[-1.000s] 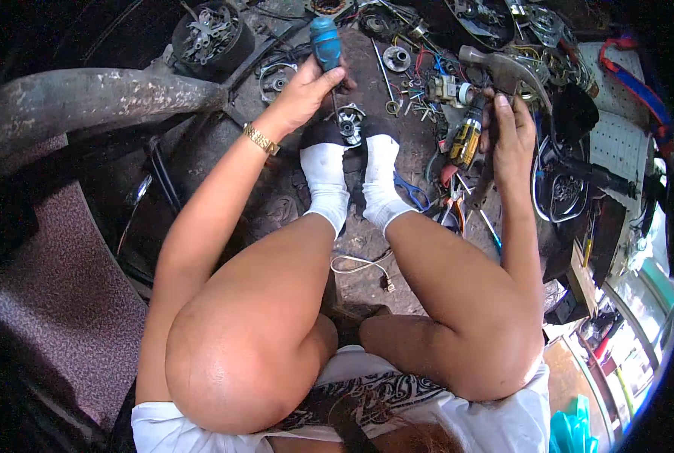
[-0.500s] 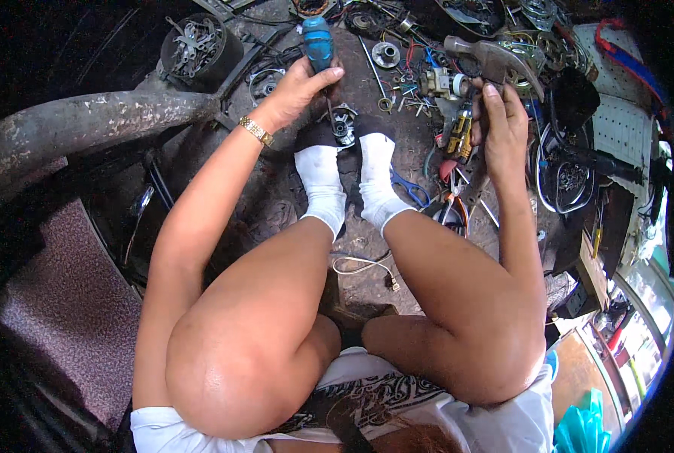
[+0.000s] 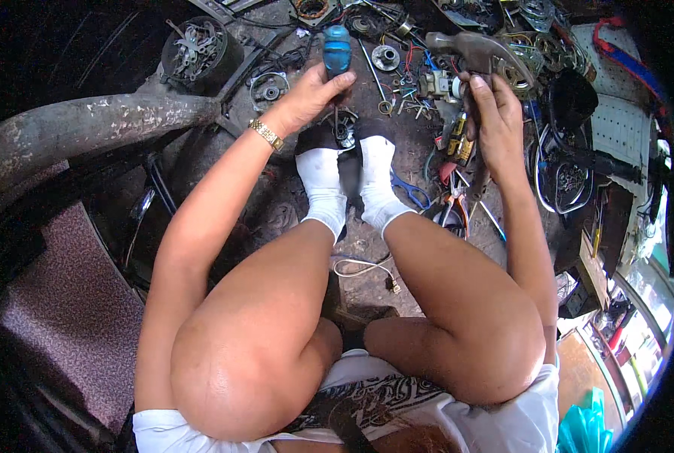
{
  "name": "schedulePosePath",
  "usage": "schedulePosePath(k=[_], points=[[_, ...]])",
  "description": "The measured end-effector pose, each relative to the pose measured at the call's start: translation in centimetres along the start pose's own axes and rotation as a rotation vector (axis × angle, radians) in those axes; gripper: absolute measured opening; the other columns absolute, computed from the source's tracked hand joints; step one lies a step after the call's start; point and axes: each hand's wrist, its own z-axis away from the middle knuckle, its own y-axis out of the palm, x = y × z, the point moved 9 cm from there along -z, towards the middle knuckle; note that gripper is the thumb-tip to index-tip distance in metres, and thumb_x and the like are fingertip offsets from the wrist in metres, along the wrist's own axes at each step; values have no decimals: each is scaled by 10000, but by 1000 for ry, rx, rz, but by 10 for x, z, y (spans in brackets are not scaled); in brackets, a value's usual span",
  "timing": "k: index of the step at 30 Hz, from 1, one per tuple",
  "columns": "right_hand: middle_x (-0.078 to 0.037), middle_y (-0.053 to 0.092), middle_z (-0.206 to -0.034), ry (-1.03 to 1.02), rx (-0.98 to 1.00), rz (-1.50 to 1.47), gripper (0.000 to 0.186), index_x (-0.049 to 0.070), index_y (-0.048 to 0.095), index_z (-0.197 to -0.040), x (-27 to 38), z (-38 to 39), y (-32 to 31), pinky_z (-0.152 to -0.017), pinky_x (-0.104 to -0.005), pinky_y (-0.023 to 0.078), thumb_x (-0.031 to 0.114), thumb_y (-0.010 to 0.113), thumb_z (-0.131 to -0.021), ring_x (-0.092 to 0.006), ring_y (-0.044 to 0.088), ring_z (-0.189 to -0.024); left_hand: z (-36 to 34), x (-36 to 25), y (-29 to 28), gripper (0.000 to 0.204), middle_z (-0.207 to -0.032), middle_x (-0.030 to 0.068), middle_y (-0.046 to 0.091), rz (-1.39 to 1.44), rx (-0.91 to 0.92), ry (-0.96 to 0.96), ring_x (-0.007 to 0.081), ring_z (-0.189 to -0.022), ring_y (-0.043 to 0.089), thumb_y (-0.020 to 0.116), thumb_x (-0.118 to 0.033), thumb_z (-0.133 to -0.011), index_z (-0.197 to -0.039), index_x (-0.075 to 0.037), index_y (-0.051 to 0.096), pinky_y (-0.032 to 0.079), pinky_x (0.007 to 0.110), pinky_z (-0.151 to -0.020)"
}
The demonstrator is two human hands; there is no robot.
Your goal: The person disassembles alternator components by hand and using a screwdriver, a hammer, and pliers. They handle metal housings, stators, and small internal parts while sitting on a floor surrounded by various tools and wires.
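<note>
My left hand (image 3: 314,102) grips a blue-handled screwdriver (image 3: 337,47) held upright, its shaft pointing down at a round metal part (image 3: 345,136) that sits between my two socked feet (image 3: 378,162). My right hand (image 3: 499,124) is closed on the handle of a hammer (image 3: 465,44), whose metal head is above my fingers at the right. A yellow-and-black tool (image 3: 460,147) lies just left of that hand, with orange-handled pliers (image 3: 458,200) below it. Where the screwdriver tip meets the part is hard to make out.
Motor parts (image 3: 384,57), small loose hardware and wires crowd the floor ahead. A container of metal pieces (image 3: 195,53) stands at upper left, beside a curved grey tube (image 3: 103,124). Blue scissors (image 3: 412,192) and a white cord (image 3: 360,264) lie near my legs; a white perforated panel (image 3: 616,128) is at right.
My right hand has moved up and slightly left with the hammer, whose head is higher. My left hand and screwdriver have shifted slightly, first left, then back to the right.
</note>
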Motion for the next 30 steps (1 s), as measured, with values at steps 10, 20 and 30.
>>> schedulePosePath(k=[10,20,30], points=[[-42,600,-862,-212,46,126,315,-7,583,-1048,29,-16,13,-670,-228,404,265,488,-920,-87,507,-738,-3,-10,8,273,-683,-26,510,-7,21,37,72,-627,469,609,-337,-846,-802,-78,534,390,233,-591],[-122,626,-903,-260,18,114,333,-18,594,-1021,26,-16,13,-771,-293,432,280,502,-905,-162,557,-817,-6,-10,11,243,-741,-12,534,-105,44,32,88,-664,492,601,-296,-850,-902,-66,541,415,252,-629],[-131,638,-885,-356,32,197,338,-11,593,-1021,33,-23,15,-749,-298,438,291,497,-904,-186,576,-795,-5,-12,12,262,-746,-19,537,-111,56,10,72,-672,492,595,-311,-854,-935,-66,550,412,239,-627]])
